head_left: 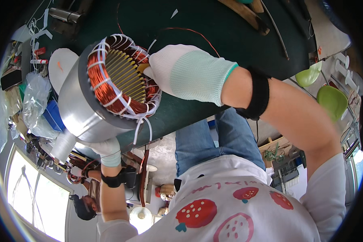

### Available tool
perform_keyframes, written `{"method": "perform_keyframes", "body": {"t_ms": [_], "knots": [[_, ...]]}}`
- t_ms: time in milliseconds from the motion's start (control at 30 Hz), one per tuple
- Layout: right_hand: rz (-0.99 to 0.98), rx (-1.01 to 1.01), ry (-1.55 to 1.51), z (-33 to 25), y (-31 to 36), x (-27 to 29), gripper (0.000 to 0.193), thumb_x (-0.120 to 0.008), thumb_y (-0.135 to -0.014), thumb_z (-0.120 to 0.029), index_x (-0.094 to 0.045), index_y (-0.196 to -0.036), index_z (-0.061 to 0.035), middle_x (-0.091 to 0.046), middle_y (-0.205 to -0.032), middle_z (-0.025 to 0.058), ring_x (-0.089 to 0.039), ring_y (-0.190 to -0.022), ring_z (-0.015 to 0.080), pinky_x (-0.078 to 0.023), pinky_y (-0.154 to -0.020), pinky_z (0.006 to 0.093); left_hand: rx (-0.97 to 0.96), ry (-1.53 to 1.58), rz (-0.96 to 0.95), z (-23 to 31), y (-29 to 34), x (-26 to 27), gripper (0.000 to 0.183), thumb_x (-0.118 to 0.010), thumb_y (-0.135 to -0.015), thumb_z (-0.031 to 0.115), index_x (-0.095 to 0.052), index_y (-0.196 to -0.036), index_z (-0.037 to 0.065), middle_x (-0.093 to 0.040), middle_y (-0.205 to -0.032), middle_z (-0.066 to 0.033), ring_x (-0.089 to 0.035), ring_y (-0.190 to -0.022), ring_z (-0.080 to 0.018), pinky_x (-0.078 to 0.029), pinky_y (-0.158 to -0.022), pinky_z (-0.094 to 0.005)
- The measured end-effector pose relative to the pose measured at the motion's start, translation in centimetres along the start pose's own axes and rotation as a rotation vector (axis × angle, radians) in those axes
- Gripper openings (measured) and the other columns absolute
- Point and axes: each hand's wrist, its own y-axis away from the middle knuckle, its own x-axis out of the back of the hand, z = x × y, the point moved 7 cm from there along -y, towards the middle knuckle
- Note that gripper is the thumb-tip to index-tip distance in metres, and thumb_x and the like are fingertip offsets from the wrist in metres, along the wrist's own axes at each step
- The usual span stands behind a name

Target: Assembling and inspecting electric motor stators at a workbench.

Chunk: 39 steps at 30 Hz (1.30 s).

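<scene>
The silver cylindrical housing (74, 101) rests over the near edge of the dark green tabletop (213, 24), open end tilted toward the right. Inside it sits a ring of copper windings (101, 82), bound with white lacing (116, 97) and lined around its bore with yellow strips (123, 74). White sleeve ends (137, 130) hang from its lower rim. The right hand (181, 70), gloved, has its fingers together at the ring's right side, pinching a small yellow-brown piece (142, 67). The gloved left hand (108, 148) is against the housing's underside; its fingers are hidden, so their spread cannot be told. Left, clear plastic bags (36, 94) lie beside a blue container (54, 115), contents unclear.
</scene>
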Motion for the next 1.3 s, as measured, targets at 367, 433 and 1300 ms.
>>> {"method": "perform_keyframes", "body": {"t_ms": [367,433,1300], "knots": [[-0.273,-0.054,-0.038,-1.6,3.8,-2.8,0.038,-0.046,-0.103,-0.032,-0.071,-0.104,-0.0034,-0.071,-0.089,0.0209,-0.071,-0.088,0.0377,-0.057,-0.081,0.0450,-0.154,0.196,-0.169,2.3,5.7,0.9,0.089,-0.071,-0.084,-0.006,-0.019,-0.156,0.000,-0.049,-0.144,-0.0227,-0.056,-0.125,-0.0297,-0.047,-0.106,-0.0413],[-0.389,-0.176,-0.170,-0.8,5.7,-4.7,0.038,-0.045,-0.102,-0.032,-0.070,-0.102,-0.0035,-0.071,-0.089,0.0205,-0.070,-0.088,0.0372,-0.056,-0.082,0.0449,-0.223,-0.309,-0.184,2.2,7.7,1.8,0.073,-0.066,-0.095,0.013,-0.026,-0.155,0.002,-0.048,-0.147,-0.0192,-0.053,-0.129,-0.0309,-0.044,-0.110,-0.0445],[-0.612,-0.154,-0.158,0.0,6.8,-9.1,0.045,-0.044,-0.106,-0.035,-0.069,-0.104,0.0025,-0.069,-0.092,0.0220,-0.069,-0.087,0.0378,-0.055,-0.080,0.0431,-0.119,-0.776,-0.395,-3.3,12.4,6.5,0.056,-0.048,-0.104,0.049,-0.045,-0.144,0.009,-0.053,-0.144,-0.0065,-0.049,-0.133,-0.0263,-0.038,-0.114,-0.0463]]}}
